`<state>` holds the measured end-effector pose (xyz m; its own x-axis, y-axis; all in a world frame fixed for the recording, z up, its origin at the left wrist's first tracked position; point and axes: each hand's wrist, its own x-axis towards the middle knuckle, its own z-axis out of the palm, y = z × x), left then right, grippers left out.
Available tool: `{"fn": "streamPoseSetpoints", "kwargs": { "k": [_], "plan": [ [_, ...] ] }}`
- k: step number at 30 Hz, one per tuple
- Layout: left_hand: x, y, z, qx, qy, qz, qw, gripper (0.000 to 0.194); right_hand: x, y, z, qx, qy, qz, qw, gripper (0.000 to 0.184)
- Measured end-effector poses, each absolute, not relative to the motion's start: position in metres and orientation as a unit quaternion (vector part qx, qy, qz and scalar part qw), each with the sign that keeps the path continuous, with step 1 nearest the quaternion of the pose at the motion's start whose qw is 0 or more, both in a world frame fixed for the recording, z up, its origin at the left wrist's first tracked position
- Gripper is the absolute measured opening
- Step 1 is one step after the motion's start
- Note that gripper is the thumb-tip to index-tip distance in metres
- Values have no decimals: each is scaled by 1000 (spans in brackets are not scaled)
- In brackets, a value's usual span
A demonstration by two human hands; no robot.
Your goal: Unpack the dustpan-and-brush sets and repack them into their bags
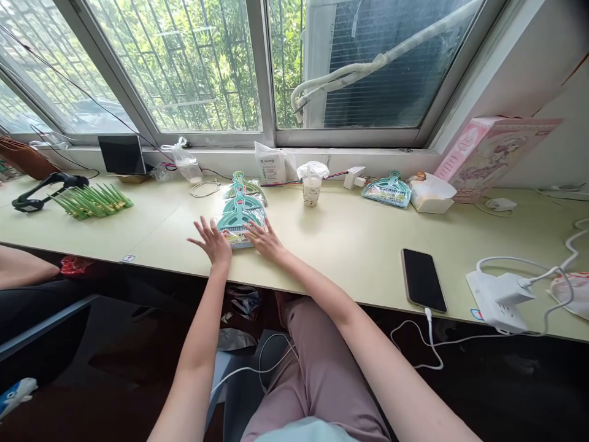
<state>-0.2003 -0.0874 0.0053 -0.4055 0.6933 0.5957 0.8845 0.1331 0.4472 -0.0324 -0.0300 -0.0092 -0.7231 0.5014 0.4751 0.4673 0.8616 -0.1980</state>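
Several packaged mini dustpan sets (240, 216), teal and green in clear plastic, lie overlapping in a row on the desk in front of me. My left hand (215, 244) is at the left edge of the nearest set, its fingers spread. Over that set's right side rests my right hand (265, 240), fingers stretched out and touching the wrapping. Neither hand is closed around anything. A separate teal dustpan set (389, 190) lies farther right, beside a tissue box (431, 194).
The desk (350, 245) runs below a window. A drink cup (311, 189) stands behind my right hand. To the right are a charging phone (423, 279), a power strip (497, 301) and a pink box (497, 156). Green stalk-like items (94, 201) lie left, near another person's arm (25, 268).
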Motion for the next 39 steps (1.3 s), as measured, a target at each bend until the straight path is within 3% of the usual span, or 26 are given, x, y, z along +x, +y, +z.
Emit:
{"fn": "streamPoseSetpoints", "kwargs": {
  "k": [4,8,13,18,23,29,32,35,36,38,39],
  "plan": [
    [-190,-60,5,-694,-611,-378,51,48,-40,-12,-16,-296,-920,41,254,44],
    [-195,-29,0,-700,-607,-375,-7,51,-44,5,-15,-321,-904,57,277,46],
    [-205,3,-2,-685,-650,-328,12,56,-36,1,-10,-401,-846,59,346,53],
    [-206,36,-10,-690,-647,-320,53,59,-13,-29,-14,-318,-893,24,318,54],
    [-203,44,-5,-686,-646,-325,78,63,17,-57,-17,-278,-897,39,341,44],
    [-168,4,16,-678,-595,-415,120,52,33,-46,-9,-406,-783,100,460,40],
    [-122,-28,37,-655,-534,-513,152,55,40,-32,-8,-478,-713,130,496,42],
    [-71,-84,77,-690,-407,-593,81,49,47,-23,-8,-528,-675,153,493,41],
    [-58,-109,93,-745,-344,-572,17,44,49,-22,-9,-531,-675,156,488,40],
    [-44,-167,124,-887,-226,-380,-133,41,50,-21,-10,-522,-689,158,477,38],
    [-42,-198,136,-908,-198,-336,-155,37,50,-20,-11,-515,-698,159,472,38]
  ]
}}
